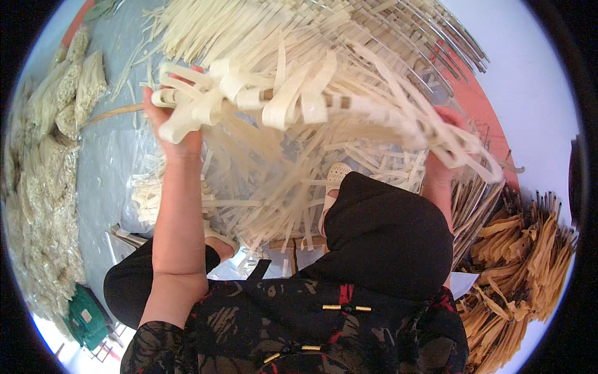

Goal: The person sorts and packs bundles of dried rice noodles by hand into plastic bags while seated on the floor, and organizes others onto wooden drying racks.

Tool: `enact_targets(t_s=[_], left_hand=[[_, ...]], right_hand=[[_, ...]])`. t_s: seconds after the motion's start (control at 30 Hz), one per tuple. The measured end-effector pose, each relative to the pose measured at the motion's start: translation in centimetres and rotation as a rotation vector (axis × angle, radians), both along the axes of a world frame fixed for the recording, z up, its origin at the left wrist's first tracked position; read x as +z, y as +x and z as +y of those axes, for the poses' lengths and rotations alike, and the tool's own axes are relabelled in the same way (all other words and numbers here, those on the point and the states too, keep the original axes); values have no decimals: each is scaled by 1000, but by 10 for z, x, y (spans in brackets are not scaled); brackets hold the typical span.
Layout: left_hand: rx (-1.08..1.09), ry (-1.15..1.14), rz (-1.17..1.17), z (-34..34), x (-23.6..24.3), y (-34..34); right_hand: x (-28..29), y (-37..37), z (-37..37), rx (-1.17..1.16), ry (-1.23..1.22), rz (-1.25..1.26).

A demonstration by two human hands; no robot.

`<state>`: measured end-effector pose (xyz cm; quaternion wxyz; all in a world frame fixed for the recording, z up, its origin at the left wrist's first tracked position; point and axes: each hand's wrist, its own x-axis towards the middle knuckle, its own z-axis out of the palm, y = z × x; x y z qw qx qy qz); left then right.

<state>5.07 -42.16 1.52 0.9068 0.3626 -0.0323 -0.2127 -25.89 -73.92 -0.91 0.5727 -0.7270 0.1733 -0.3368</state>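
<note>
A thin wooden stick (336,100) runs across in front of me, with pale, flat, ribbon-like strips (305,106) draped over it. My left hand (176,124) is closed around the stick near its left end, and a bare length pokes out past the fingers. At the other end my right hand (441,146) grips the stick, its fingers partly covered by strips and slightly blurred. The strips hang in loose loops along the stick, smeared by motion below it. Beneath lies a heap of loose pale strips (261,218) between my feet.
Rows of sticks with pale strips (367,28) lie at the far side. Bundles of brown, dried-looking strips on sticks (517,262) are stacked at right. Bulging clear bags (47,193) line the left, with a green container (87,318) near them. My bent knees flank the heap.
</note>
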Motion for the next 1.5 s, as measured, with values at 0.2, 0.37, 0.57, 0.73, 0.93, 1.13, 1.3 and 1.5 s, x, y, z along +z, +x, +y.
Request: enact_targets(t_s=[0.2,0.37,0.57,0.73,0.93,1.13,1.3,1.5], left_hand=[[-2,351,223,-22,-126,3],[22,277,110,13,-40,3],[275,634,-80,26,43,18],[-190,1195,30,48,-45,79],[-624,1534,219,61,-141,80],[-87,1611,-1010,29,-162,58],[-427,1376,-1291,-63,-112,-62],[-587,1446,-1597,-100,-94,-123]], right_hand=[[-56,53,27,2,261,52],[10,75,39,304,606,-46],[24,85,61,343,891,-43],[-31,106,93,225,1279,295],[-125,73,61,395,790,1069],[-157,34,23,-116,-1007,701],[-139,40,25,263,-662,932],[-43,66,54,580,-222,1048]])
